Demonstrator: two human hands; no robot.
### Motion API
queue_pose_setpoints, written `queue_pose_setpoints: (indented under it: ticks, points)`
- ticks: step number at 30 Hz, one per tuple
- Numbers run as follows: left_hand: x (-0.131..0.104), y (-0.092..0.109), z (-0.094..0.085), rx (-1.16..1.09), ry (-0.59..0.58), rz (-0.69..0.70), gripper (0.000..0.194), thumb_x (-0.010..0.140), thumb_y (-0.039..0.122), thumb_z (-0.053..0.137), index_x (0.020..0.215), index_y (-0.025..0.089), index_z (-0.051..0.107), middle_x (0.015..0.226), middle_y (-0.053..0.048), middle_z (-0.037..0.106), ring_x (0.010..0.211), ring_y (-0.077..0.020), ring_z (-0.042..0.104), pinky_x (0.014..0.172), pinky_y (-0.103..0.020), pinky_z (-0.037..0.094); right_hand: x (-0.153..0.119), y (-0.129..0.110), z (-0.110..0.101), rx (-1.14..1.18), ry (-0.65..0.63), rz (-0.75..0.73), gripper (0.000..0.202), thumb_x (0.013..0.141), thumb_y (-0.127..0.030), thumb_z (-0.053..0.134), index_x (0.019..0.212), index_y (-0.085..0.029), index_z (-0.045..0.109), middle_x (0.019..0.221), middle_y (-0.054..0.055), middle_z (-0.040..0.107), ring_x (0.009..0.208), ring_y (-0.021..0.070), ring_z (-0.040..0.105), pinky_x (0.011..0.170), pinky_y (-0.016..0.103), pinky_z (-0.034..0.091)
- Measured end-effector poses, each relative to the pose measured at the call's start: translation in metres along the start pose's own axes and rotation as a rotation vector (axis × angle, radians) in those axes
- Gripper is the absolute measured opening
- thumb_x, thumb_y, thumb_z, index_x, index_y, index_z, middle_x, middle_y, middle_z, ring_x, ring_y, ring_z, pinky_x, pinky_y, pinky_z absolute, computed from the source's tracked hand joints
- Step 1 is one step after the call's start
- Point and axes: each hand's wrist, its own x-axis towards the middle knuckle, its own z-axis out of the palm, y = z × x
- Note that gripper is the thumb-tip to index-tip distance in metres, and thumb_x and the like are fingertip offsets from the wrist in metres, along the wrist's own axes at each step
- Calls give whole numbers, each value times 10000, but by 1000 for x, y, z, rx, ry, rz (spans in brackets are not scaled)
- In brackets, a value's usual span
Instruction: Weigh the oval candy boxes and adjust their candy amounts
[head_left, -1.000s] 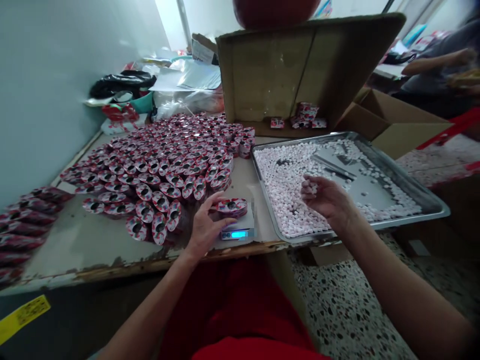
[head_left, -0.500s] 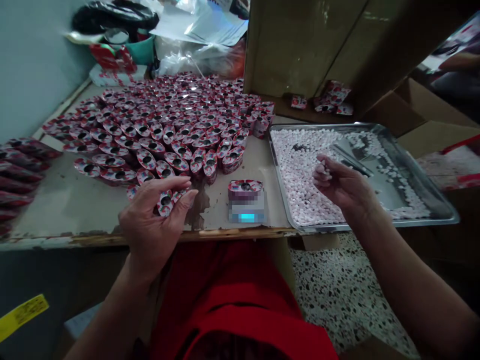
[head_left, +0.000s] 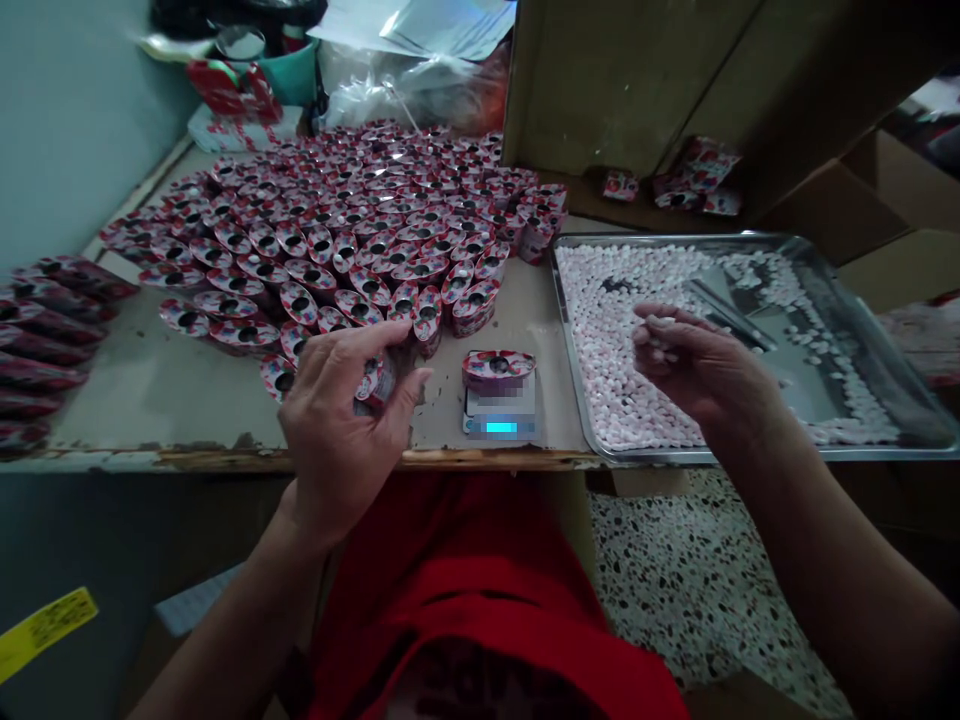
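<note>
My left hand (head_left: 349,425) is at the near edge of the crowd of small printed boxes (head_left: 300,240), thumb and fingers apart, with a box (head_left: 373,380) showing between and behind them; no grip on it is visible. My right hand (head_left: 701,365) is curled around several white pieces (head_left: 661,340), above the metal tray (head_left: 581,400) of small white and pinkish pieces. Between the hands, one printed box (head_left: 499,368) with a dark hole in its top stands on a small scale (head_left: 501,410) with a lit blue display.
A flat metal scraper (head_left: 731,315) lies in the tray. More boxes (head_left: 45,340) lie in a row at the far left. Behind stand a tall cardboard panel (head_left: 600,90), a few packs (head_left: 697,175), clear plastic (head_left: 412,90) and a teal bowl (head_left: 292,75).
My left hand has moved right, with its thumb and fingers wider apart. My right hand still holds white pieces over the tray. The whole view has shifted slightly.
</note>
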Motion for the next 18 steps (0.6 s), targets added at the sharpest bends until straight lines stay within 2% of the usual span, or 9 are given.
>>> queue_pose_setpoints:
  ticks: [3,6,10,12,15,18]
  points:
    - [0,2,15,-102,-60,-90,490,903,229,831,1357,295,656,1297,-37,743,1209,-269,708,1121,-493,576,1,-6,1,32,5,-6,290,777,-266,788,1064,-244,751,879,43,652,684,159,559,552,261,514]
    - [-7,3,32,-235,-147,-211,570,856,207,860,1373,284,633,1329,-52,715,1214,-263,706,1111,-474,594,1,-11,11,0,-28,-34,256,790,-287,787,1037,-236,743,781,17,587,573,137,454,458,252,424]
    - [-16,2,47,-318,-240,-285,541,836,212,865,1327,241,642,1292,-74,725,1166,-248,719,1051,-431,616,-2,-15,51,4,-184,-22,262,802,-314,811,1024,-181,770,641,-30,463,496,95,296,406,228,199]
    - [-18,1,47,-317,-254,-291,519,842,216,855,1317,242,649,1277,-72,731,1162,-247,718,1043,-427,612,-3,-14,74,-47,-285,-21,268,830,-355,807,1012,-160,786,602,-43,429,489,90,281,426,228,152]
    - [-19,-2,42,-291,-268,-324,487,852,221,844,1303,251,664,1257,-62,737,1145,-243,716,1035,-419,605,-2,-8,101,-201,-413,-54,294,891,-411,765,1028,-154,804,605,-35,474,508,108,351,466,235,234]
    - [-19,-6,38,-264,-280,-356,474,849,208,840,1292,253,676,1254,-57,735,1145,-242,711,1039,-412,599,1,1,115,-442,-484,-152,263,927,-372,711,1053,-168,819,771,29,661,665,169,554,610,271,425]
